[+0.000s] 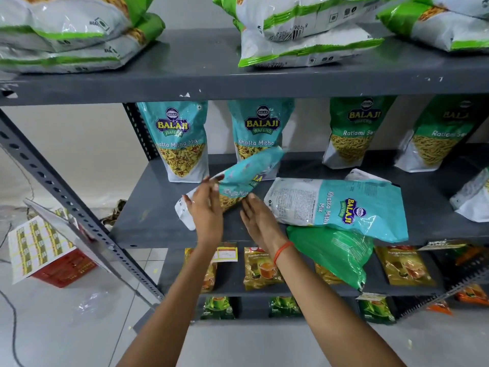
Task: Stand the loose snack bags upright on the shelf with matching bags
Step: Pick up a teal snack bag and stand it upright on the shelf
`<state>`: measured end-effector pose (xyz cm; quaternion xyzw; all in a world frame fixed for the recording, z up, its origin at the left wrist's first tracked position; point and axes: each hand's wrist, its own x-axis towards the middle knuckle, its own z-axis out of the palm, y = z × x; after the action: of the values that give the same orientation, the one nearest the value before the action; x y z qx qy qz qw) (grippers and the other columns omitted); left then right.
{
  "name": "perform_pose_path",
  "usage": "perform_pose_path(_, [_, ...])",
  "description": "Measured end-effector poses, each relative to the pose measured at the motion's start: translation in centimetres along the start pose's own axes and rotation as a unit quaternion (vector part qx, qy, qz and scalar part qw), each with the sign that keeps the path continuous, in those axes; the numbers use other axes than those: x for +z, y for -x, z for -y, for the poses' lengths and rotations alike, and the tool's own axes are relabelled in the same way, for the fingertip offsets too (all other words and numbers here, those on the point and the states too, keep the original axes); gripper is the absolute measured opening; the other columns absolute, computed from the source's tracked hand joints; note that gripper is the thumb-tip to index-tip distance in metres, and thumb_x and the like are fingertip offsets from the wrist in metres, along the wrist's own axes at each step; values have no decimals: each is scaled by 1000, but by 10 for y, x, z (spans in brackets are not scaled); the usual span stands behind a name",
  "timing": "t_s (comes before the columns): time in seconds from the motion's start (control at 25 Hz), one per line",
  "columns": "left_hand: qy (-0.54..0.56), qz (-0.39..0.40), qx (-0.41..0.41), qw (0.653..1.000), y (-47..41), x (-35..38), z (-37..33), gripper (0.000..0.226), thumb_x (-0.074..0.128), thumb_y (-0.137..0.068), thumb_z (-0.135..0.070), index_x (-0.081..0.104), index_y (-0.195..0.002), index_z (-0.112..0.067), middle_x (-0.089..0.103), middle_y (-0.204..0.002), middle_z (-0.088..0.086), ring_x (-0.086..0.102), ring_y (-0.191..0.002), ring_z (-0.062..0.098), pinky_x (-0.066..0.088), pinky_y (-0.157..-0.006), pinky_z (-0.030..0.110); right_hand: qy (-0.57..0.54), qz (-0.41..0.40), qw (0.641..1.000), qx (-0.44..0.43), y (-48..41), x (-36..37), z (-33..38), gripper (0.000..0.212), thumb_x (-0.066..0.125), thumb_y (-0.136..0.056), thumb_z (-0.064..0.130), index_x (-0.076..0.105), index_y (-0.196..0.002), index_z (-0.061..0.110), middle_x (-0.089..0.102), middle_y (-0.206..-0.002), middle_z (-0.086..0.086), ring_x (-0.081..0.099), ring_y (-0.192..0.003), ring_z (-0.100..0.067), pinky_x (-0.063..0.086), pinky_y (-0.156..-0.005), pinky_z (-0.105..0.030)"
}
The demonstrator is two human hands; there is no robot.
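Now the left hand [206, 210] and right hand [260, 221], fingers straight, flank a tilted teal bag [246, 173] on the shelf [148, 218]; next, tip it upright beside the standing bags [180, 144].

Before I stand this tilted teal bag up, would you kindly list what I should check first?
1. Tilted teal bag upright: not ok, it leans.
2. Left hand and right hand flank it, fingers straight: ok.
3. Matching standing teal bags behind it: ok.
4. Gap between them wide enough: cannot tell.
5. Flat teal bag stood up: not ok.
6. Green bag secure: not ok, overhangs the shelf edge.
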<state>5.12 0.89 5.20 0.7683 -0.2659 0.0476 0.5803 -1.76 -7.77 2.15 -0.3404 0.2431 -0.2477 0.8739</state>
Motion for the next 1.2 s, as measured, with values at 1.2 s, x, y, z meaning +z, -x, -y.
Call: perform_pose_path(1.2, [446,170,-291,829,51,-72,-40,23,44,-96,-23,62,-107,-14,72,-100,-2,67,-92,12,54,-81,27,143,-11,965,-221,129,-14,44,10,54,-92,14,60,-84,16,74,-75,10,68,-76,-4,55,-68,-19])
